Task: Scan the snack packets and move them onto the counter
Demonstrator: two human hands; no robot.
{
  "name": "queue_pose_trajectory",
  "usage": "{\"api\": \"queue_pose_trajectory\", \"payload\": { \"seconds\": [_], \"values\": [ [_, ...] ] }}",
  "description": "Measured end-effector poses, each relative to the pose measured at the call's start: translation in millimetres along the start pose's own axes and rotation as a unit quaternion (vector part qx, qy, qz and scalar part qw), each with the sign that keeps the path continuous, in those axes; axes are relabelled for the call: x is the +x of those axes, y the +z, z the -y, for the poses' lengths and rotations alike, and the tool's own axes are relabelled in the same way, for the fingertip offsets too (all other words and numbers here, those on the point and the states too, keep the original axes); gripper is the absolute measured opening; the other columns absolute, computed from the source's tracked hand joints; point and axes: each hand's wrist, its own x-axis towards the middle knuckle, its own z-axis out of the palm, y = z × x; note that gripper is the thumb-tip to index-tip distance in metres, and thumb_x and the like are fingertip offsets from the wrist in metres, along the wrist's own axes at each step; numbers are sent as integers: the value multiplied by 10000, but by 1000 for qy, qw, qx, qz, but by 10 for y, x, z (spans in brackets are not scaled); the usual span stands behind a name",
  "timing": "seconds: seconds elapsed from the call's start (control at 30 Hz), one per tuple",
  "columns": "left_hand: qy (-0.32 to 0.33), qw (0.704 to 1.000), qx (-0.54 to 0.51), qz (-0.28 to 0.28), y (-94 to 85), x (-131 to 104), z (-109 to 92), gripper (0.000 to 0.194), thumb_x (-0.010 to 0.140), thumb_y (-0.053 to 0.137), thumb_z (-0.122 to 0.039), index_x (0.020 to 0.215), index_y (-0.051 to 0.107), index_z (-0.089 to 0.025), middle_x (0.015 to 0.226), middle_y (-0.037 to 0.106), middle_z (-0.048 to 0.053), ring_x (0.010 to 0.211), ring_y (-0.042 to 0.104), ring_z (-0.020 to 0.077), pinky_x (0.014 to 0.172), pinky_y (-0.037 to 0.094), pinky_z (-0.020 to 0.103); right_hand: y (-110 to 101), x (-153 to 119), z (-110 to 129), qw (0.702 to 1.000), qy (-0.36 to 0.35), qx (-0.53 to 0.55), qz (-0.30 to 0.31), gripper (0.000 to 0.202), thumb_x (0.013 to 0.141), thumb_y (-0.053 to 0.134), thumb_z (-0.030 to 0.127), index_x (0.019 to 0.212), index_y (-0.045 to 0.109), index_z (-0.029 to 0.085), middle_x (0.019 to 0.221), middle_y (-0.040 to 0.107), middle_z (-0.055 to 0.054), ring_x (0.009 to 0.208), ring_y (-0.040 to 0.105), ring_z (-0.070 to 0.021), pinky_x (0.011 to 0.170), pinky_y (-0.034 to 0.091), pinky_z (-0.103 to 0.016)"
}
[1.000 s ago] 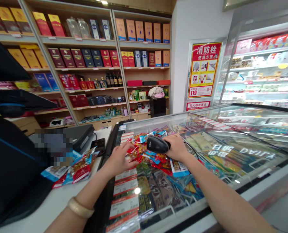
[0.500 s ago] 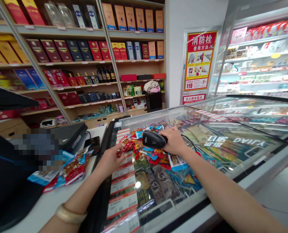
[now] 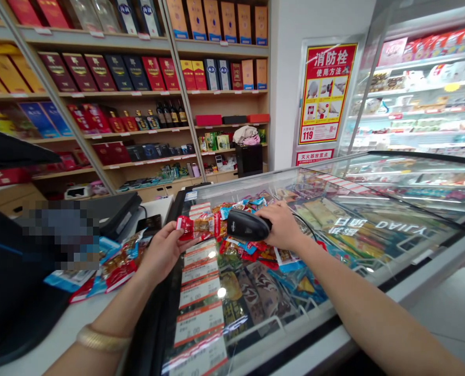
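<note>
My left hand [image 3: 166, 249] is closed on the end of a small red snack packet [image 3: 199, 226] with a clear middle, held over the left edge of the glass lid. A black handheld barcode scanner [image 3: 246, 225] is gripped in my right hand [image 3: 281, 224], its head pointing left toward the packet. Below and behind the scanner lies a pile of red and blue snack packets [image 3: 252, 249] on the glass. The scanner covers part of the pile. My right hand's fingers wrap round the handle, which is mostly hidden.
The glass-topped freezer [image 3: 252, 342] has price labels [image 3: 200, 326] along its left side. More snack packets [image 3: 117, 266] lie on the white counter [image 3: 95, 329] at left, near a phone [image 3: 149, 223] and a dark monitor [image 3: 13, 292]. Shelves of boxes [image 3: 118, 73] stand behind.
My left hand now holds a red packet lifted from the pile's left edge, drawn slightly left and turned toward the scanner. My right hand keeps the scanner in nearly the same place.
</note>
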Motion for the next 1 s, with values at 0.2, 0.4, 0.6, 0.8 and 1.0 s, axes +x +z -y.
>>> {"api": "queue_pose_trajectory", "payload": {
  "seconds": [0.2, 0.4, 0.6, 0.8, 1.0],
  "values": [
    [-7, 1000, 20, 10, 50, -41, 6, 221, 660, 738, -250, 749, 542, -201, 793, 689, -9, 815, 723, 209, 716, 641, 351, -15, 11, 12, 998, 13, -24, 52, 244, 711, 678, 296, 946, 709, 239, 920, 764, -53, 867, 603, -230, 817, 259, -357],
    [1, 1000, 11, 6, 42, -32, 0, 249, 625, 762, -251, 724, 541, -195, 752, 663, -24, 785, 710, 192, 679, 633, 322, -12, 11, 13, 998, 17, -25, 60, 238, 711, 681, 298, 938, 715, 236, 912, 762, -53, 870, 612, -230, 808, 254, -353],
    [-2, 1000, 8, 6, 34, -18, 23, 260, 609, 771, -257, 743, 560, -188, 827, 705, 4, 806, 717, 204, 643, 626, 307, 7, 12, 10, 997, 21, -27, 64, 235, 706, 688, 303, 927, 721, 232, 899, 762, -54, 857, 622, -232, 816, 257, -357],
    [2, 1000, 15, 18, 31, -22, 14, 271, 616, 776, -273, 764, 564, -190, 814, 688, -1, 821, 718, 210, 699, 635, 342, 23, 8, -3, 997, 17, -27, 64, 245, 705, 695, 303, 939, 716, 234, 903, 765, -53, 864, 621, -232, 806, 261, -351],
    [32, 999, 38, 17, 27, -36, 9, 372, 566, 822, -348, 743, 531, -197, 759, 662, -29, 693, 684, 167, 636, 616, 316, 38, -4, -18, 999, 16, -11, 51, 226, 707, 704, 314, 919, 711, 235, 878, 766, -41, 858, 633, -228, 798, 261, -348]
  ]
}}
